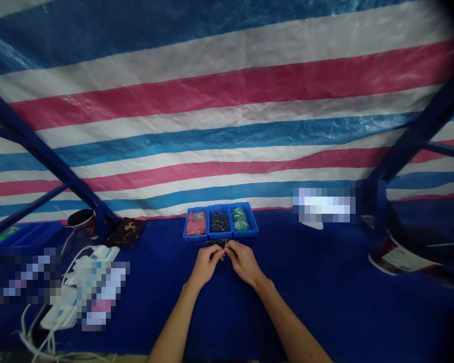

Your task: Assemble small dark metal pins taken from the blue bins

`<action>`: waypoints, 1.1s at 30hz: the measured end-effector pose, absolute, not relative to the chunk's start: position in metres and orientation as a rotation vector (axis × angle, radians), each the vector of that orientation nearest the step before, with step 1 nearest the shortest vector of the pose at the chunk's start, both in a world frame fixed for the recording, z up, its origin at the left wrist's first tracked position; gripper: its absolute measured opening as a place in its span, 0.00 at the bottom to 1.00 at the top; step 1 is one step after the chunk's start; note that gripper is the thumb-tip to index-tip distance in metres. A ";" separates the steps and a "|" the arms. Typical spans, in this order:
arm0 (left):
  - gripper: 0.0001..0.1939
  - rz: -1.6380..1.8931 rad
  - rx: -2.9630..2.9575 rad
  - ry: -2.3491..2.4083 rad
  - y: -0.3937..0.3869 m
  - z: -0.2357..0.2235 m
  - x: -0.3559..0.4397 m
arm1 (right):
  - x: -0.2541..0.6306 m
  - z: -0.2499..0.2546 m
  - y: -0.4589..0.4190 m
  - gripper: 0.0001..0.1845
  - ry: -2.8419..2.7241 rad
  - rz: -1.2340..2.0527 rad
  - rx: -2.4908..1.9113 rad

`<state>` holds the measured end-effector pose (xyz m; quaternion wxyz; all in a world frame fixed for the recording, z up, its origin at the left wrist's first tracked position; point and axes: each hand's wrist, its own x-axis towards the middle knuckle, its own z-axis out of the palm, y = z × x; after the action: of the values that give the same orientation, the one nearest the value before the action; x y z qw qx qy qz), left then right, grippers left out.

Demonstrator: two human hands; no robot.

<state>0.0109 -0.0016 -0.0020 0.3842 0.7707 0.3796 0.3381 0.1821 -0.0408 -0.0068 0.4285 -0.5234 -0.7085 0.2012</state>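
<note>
My left hand (207,262) and my right hand (242,258) meet over the blue table, fingertips pinched together. Whatever they hold, if anything, is too small to make out. Just beyond the fingertips lie some small dark pieces (222,242), partly hidden by the fingers. Three small blue bins stand side by side behind them. The left bin (184,235) has pink and clear packets (195,223) in it. Many small dark metal pieces (220,222) fill the middle bin (220,235). Green-and-white packets (240,219) lie in the right bin (254,227).
White power strips (60,307) with tangled cables lie on the left of the table (310,302). Behind them are a dark packet (127,232), a dark tub (83,223) and a blue tray (30,239). A round container (404,257) stands right. Striped sheeting (227,121) hangs behind.
</note>
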 end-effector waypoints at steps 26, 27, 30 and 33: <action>0.13 0.858 2.001 0.928 -0.001 -0.004 0.013 | 0.181 -0.021 -0.036 0.26 -1.845 0.291 -1.502; 0.12 0.872 1.987 0.941 -0.001 -0.005 0.013 | 0.181 -0.021 -0.036 0.25 -1.832 0.301 -1.493; 0.10 0.900 1.962 0.979 0.000 -0.006 0.012 | 0.182 -0.020 -0.035 0.22 -1.788 0.352 -1.448; 0.14 0.883 1.972 0.988 0.000 -0.006 0.011 | 0.182 -0.019 -0.035 0.19 -1.751 0.426 -1.388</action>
<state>0.0114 -0.0001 -0.0055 0.3734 0.7699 0.3859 0.3448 0.1819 -0.0353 -0.0187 0.4202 -0.5537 -0.6986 0.1698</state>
